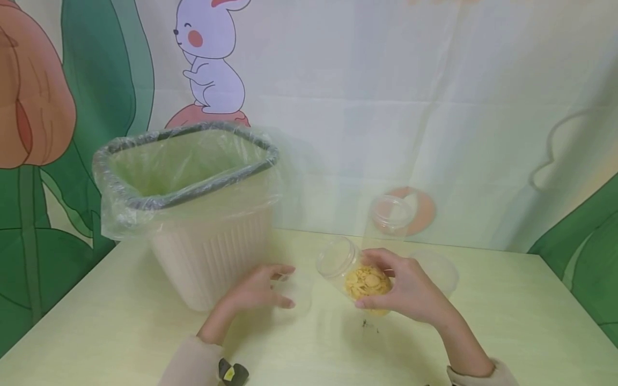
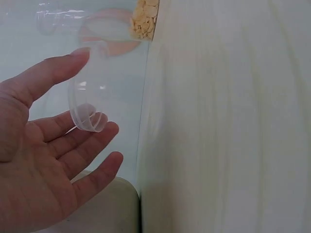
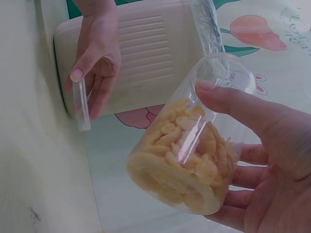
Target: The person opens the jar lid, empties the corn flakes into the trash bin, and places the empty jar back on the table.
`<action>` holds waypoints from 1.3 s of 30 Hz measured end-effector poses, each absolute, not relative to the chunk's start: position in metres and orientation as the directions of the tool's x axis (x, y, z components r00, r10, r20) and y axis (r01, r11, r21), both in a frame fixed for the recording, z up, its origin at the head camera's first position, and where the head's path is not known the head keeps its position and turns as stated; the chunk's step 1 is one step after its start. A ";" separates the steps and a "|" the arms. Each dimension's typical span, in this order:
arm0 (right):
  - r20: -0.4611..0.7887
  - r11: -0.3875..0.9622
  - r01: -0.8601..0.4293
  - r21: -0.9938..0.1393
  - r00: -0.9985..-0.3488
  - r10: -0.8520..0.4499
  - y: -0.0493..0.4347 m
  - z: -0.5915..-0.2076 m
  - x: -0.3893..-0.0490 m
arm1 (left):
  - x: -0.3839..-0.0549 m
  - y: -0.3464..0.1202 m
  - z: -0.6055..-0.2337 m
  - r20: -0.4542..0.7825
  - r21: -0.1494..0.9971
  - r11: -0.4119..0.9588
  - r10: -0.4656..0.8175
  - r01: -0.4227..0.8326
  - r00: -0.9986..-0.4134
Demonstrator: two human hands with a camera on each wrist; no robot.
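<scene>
My left hand (image 1: 260, 289) holds a clear plastic lid (image 2: 87, 92) by its rim between thumb and fingers, just above the table near the bin. In my right hand (image 1: 405, 284) is a clear plastic jar (image 3: 189, 150) about half full of yellow flakes (image 1: 368, 282). That jar is lidless and leans with its mouth to the left, towards the lid; a gap separates the two. The right thumb lies along its side and the fingers wrap behind it. Another clear jar (image 1: 392, 213) stands behind my right hand, which hides its lower part.
A pale ribbed bin (image 1: 217, 246) with a clear bag folded over its dark rim stands at the left. A round translucent piece (image 1: 436, 273) lies right of my right hand. Small dark marks (image 1: 369, 325) spot the table (image 1: 309, 354). A printed curtain (image 1: 338, 107) hangs behind.
</scene>
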State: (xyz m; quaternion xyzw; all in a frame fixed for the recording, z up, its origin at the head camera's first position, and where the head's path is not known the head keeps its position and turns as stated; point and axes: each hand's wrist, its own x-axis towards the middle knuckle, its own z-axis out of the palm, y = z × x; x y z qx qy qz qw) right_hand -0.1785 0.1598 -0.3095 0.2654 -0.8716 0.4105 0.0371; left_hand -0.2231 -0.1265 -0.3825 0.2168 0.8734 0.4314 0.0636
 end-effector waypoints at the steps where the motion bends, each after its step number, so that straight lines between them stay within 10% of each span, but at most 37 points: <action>1: 0.280 0.524 -0.491 -0.696 -0.858 -0.432 0.160 -0.310 -0.178 | -0.223 -0.127 -0.383 0.072 0.774 0.543 0.435 0.325 -0.898; 39: 0.270 0.534 -0.497 -0.684 -0.852 -0.448 0.158 -0.313 -0.180 | -0.222 -0.133 -0.388 -0.003 0.621 0.680 0.500 0.390 -0.866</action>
